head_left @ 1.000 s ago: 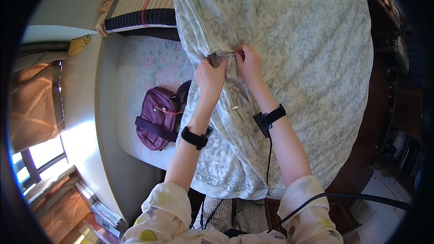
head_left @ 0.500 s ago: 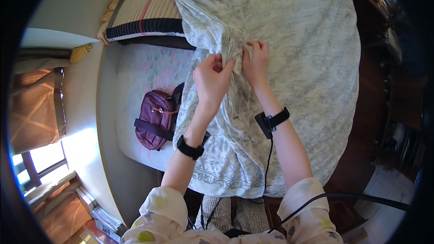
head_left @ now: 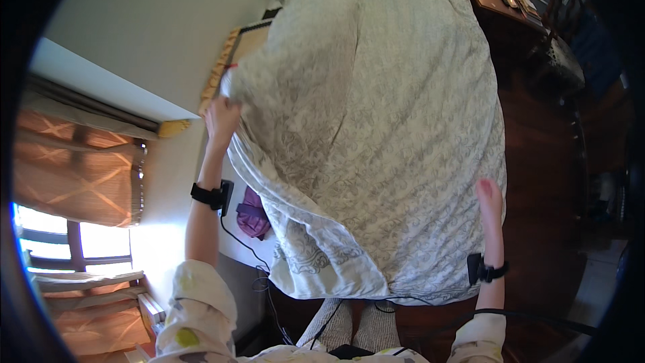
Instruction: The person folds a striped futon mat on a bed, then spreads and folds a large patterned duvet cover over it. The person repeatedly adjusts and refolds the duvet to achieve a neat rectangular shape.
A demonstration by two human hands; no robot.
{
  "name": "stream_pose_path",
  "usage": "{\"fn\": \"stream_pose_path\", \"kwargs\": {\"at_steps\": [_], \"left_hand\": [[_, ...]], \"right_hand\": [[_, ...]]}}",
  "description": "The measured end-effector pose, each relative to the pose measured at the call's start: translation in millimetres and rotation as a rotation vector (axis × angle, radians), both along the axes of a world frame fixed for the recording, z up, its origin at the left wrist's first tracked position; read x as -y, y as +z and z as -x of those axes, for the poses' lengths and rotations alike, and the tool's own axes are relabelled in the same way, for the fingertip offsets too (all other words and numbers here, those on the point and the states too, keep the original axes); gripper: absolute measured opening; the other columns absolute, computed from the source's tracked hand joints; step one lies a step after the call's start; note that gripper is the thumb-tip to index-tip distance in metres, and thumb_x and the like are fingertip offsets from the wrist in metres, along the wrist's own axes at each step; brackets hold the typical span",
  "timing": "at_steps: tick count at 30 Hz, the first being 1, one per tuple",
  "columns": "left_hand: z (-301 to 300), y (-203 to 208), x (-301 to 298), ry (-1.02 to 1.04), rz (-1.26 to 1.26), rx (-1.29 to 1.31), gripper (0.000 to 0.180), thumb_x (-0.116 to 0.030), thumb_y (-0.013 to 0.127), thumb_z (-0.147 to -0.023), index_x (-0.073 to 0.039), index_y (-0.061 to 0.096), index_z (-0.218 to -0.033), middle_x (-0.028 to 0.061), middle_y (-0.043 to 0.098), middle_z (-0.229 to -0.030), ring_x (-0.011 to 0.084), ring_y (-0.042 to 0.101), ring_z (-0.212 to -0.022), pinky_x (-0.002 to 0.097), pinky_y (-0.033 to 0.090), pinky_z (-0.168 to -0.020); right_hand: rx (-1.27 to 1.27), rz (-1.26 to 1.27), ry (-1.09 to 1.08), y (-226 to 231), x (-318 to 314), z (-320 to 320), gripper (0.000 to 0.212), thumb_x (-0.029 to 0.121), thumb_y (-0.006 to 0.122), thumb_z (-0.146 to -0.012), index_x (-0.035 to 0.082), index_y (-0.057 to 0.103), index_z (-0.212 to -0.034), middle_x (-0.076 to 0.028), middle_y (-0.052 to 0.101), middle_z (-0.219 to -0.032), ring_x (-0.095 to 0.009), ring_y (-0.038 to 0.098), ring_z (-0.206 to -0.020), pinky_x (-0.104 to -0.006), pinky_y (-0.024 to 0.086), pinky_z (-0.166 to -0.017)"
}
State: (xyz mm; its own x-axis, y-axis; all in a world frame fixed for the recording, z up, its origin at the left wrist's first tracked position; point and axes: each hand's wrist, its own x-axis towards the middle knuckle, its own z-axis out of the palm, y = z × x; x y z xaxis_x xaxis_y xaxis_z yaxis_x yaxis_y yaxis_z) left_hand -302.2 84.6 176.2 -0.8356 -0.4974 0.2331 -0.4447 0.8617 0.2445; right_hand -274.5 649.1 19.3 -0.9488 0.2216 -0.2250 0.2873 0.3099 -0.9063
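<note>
A pale bed cover [head_left: 416,128] with a grey scroll pattern is spread over most of the bed. My left hand [head_left: 223,119] is closed on its left edge and holds that edge up, so the cloth billows between hand and bed. Close to the cover's right edge, my right hand [head_left: 489,193] is smeared by motion; whether its fingers grip anything is hidden. Below my left forearm, a purple bag [head_left: 252,215] lies on the bed, partly covered by the cloth.
A wall and a window with an orange blind [head_left: 80,168] are at the left. At the far right are a wooden desk [head_left: 494,0] with things on it and a chair [head_left: 563,7]. Black cables run from my wrist straps. Dark wooden floor [head_left: 537,181] borders the bed's right side.
Both hands have parted from the gathered cloth at the middle. The left hand has drawn the cover's edge left, over the striped mat and part of the bag; the right hand has moved right and nearer.
</note>
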Motion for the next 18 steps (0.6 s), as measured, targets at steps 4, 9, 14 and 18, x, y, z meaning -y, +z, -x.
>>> {"fn": "stream_pose_path", "kwargs": {"at_steps": [4,9,14,18], "left_hand": [[-18.0,-7.5,-6.9,-0.286,-0.569,-0.229,0.021,-0.018,0.059,-0.076,0.001,0.06,-0.086,0.0062,0.058,-0.065,0.0168,0.054,-0.059,0.0299,0.04,-0.057],[4.5,7.8,-36.5,-0.105,-0.882,-0.23,0.014,-0.014,0.059,-0.077,-0.001,0.062,-0.081,-0.003,0.052,-0.062,0.005,0.041,-0.053,0.0201,0.03,-0.049],[10.0,34.1,-41.6,-0.091,-0.967,0.005,0.014,-0.013,0.057,-0.081,-0.001,0.058,-0.087,0.0014,0.058,-0.074,0.0087,0.054,-0.063,0.0209,0.043,-0.059],[9.9,53.7,-45.0,-0.018,-1.0,0.084,0.015,-0.013,0.056,-0.082,0.0,0.057,-0.09,0.0032,0.059,-0.079,0.01,0.056,-0.068,0.0212,0.045,-0.063]], "right_hand": [[0.146,-0.096,0.065,-59.1,-38.3,-79.8,0.018,0.017,0.059,-0.08,0.003,0.056,-0.09,-0.002,0.055,-0.076,-0.009,0.053,-0.068,-0.0207,0.043,-0.059],[0.337,0.362,0.196,-84.2,20.4,-97.9,0.017,0.017,0.059,-0.077,0.003,0.057,-0.086,-0.004,0.057,-0.074,-0.01,0.054,-0.064,-0.0224,0.043,-0.052],[-0.139,0.095,0.604,-69.5,180.1,-9.2,0.034,0.026,0.06,-0.074,0.003,0.056,-0.1,-0.014,0.061,-0.081,-0.029,0.059,-0.075,-0.0358,0.046,-0.064],[-0.346,0.075,0.511,-37.7,318.1,51.1,0.043,0.02,0.063,-0.074,0.005,0.047,-0.111,-0.017,0.059,-0.09,-0.031,0.058,-0.082,-0.0354,0.046,-0.07]]}}
